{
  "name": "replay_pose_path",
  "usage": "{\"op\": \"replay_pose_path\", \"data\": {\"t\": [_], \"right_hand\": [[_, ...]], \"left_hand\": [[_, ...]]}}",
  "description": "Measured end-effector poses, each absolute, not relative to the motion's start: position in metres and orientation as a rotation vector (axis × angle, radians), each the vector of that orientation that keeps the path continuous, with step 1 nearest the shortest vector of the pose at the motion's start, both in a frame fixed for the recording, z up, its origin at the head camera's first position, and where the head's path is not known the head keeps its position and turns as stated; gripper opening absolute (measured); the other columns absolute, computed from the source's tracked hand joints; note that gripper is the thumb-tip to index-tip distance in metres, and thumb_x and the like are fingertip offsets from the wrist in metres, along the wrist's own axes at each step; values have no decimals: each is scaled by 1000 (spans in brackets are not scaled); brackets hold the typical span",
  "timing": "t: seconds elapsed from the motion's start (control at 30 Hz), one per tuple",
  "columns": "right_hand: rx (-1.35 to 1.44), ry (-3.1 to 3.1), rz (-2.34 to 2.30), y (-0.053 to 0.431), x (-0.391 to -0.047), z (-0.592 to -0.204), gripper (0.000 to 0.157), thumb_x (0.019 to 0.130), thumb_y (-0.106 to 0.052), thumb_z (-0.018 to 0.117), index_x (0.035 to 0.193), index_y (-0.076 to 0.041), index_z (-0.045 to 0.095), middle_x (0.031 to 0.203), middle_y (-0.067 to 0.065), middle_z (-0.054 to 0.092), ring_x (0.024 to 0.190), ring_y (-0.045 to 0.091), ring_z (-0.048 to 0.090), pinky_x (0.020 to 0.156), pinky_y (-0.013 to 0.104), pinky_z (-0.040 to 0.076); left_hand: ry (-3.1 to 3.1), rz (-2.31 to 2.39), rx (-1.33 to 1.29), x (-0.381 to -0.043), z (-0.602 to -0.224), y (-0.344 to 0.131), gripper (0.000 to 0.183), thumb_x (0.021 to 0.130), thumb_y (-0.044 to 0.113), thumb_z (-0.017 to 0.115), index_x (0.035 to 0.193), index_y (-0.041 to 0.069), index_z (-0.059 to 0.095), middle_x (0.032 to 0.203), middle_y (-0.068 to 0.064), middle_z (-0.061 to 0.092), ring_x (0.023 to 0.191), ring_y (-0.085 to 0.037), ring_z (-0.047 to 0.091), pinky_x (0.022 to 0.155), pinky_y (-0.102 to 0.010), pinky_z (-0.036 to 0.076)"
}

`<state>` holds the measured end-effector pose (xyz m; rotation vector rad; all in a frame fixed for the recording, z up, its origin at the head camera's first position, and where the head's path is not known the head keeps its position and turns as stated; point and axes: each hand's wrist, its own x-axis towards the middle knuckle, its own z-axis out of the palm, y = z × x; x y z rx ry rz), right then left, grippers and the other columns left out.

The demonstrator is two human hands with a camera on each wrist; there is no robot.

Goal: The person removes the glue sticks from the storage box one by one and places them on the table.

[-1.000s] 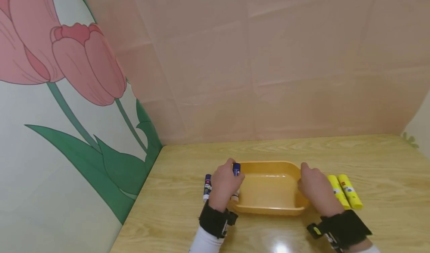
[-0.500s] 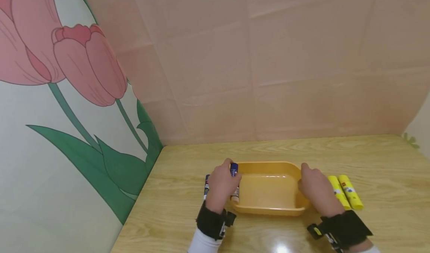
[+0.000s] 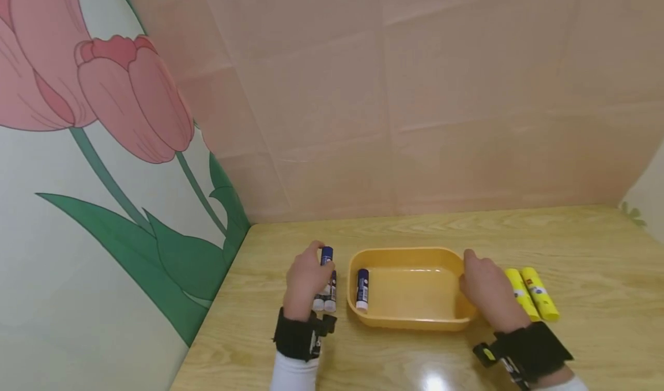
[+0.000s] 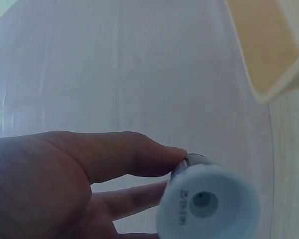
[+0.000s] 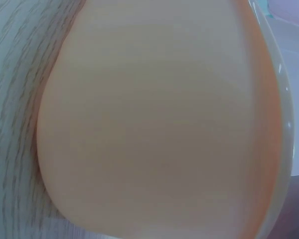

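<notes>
My left hand (image 3: 305,277) pinches a glue stick (image 3: 326,255) with a blue cap between thumb and fingers, left of the yellow tray. In the left wrist view the white base of this glue stick (image 4: 209,204) faces the camera. Just below it, another glue stick (image 3: 331,299) lies on the table, partly covered. Inside the tray (image 3: 415,324), along its left wall, lies a dark blue glue stick (image 3: 362,290) with a white base. My right hand (image 3: 487,292) grips the tray's right rim. The tray's outer wall (image 5: 154,124) fills most of the right wrist view.
Two yellow tubes (image 3: 539,294) lie side by side on the wooden table (image 3: 415,356), right of my right hand. A pinkish sheet (image 3: 389,102) hangs behind the table. The left wall (image 3: 93,275) bears painted tulips.
The left hand has let go of one glue stick in the tray, moved left out of it, and picked up another. The right hand and the tray have stayed in place.
</notes>
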<state>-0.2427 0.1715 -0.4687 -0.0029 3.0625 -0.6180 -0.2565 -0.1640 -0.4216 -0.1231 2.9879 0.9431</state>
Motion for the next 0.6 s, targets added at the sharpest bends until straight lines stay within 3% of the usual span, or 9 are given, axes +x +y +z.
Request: {"op": "replay_pose_path", "data": {"t": [0.6], "right_hand": [[-21, 3070, -633, 173, -244, -469, 30, 89, 2, 53, 114, 17, 44, 78, 22, 54, 64, 28, 52, 53, 35, 45]], "left_hand": [[2871, 991, -267, -268, -437, -214, 46, 96, 22, 63, 138, 9, 51, 129, -21, 61, 94, -29, 59, 83, -48, 51]]}}
